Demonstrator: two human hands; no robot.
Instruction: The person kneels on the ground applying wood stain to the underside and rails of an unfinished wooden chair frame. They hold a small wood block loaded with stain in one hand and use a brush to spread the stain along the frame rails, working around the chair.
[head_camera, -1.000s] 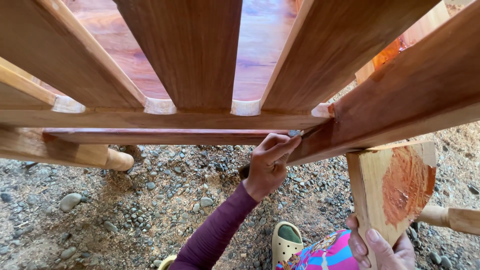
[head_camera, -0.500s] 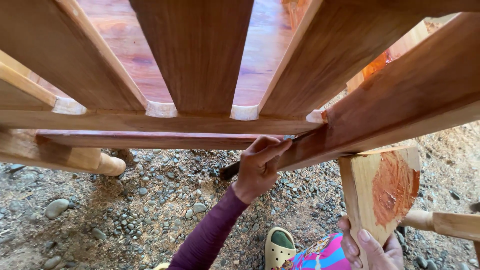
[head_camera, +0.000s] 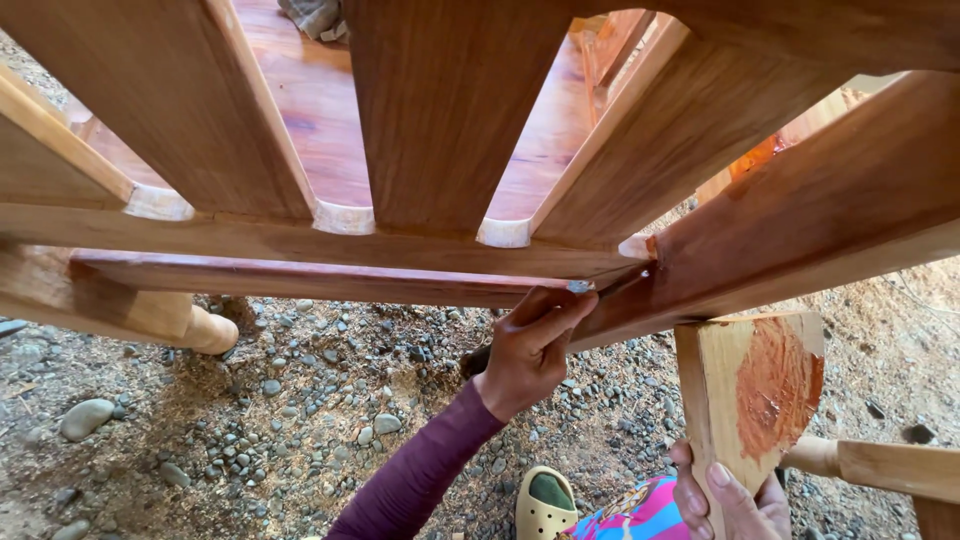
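Reddish-brown wooden furniture fills the upper view: a chair-like frame with three broad back slats (head_camera: 440, 110) rising from a long horizontal rail (head_camera: 330, 245), seen from a head camera looking down. Take the joint (head_camera: 640, 262) where that rail meets a thick angled side beam (head_camera: 810, 230) as the landmark. Directly below and just left of this joint, the left hand (head_camera: 530, 345) reaches up from a purple sleeve (head_camera: 420, 470), fingers curled nearly closed and pinching a small dark tool, possibly a brush or blade; its greyish tip (head_camera: 578, 287) touches the wood right at the joint. What the tool is exactly cannot be told. A thinner lower rail (head_camera: 300, 280) runs leftward from the joint, its long axis level and parallel to the upper rail, so the hand works at that rail's right end. Below and to the right of the joint, the right hand (head_camera: 725, 500) wraps loosely around the bottom of an upright wooden block (head_camera: 750, 400), a leg end whose cut face shows a wet orange-red patch. The left hand is much the nearer to the joint; the right sits well apart, low down. Beneath everything lies rough ground of grey gravel (head_camera: 300, 430) and dirt. A yellow clog (head_camera: 542, 500) shows under the joint, near bright patterned cloth. A rounded pale leg foot (head_camera: 205, 330) rests on the gravel far to the left.
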